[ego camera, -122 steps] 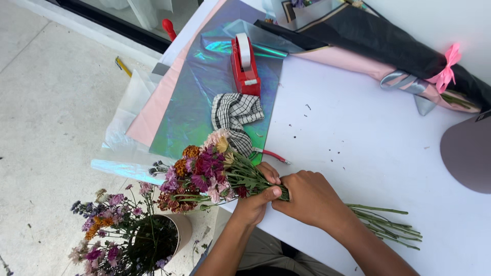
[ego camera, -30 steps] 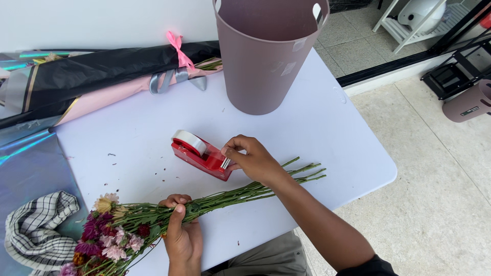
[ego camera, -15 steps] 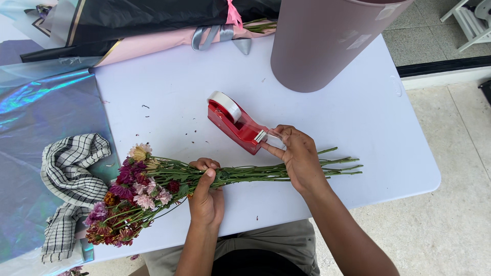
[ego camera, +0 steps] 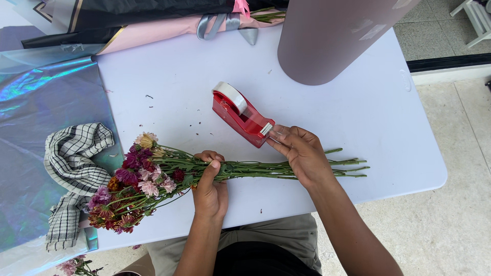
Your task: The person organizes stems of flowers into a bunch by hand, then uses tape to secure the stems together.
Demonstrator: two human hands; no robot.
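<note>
A bunch of small pink, purple and orange flowers (ego camera: 134, 186) lies across the white table (ego camera: 358, 117), its green stems (ego camera: 317, 168) pointing right. My left hand (ego camera: 210, 184) is closed around the stems just behind the blooms. My right hand (ego camera: 299, 153) rests over the stems further right, its fingertips pinching the free end of the clear tape at the front of a red tape dispenser (ego camera: 241, 115). The dispenser stands on the table just above the stems.
A tall mauve bucket (ego camera: 332, 36) stands at the back right. A checked cloth (ego camera: 74, 168) lies on iridescent wrapping film (ego camera: 36, 128) at the left. Black and pink wrapped bouquets with ribbon (ego camera: 153, 20) lie along the back. The table edge and tiled floor (ego camera: 450, 220) are at right.
The view has swung from the left of the table to the right. My right hand reached the tape dispenser and now pinches its tape end; my left hand keeps hold of the stems.
</note>
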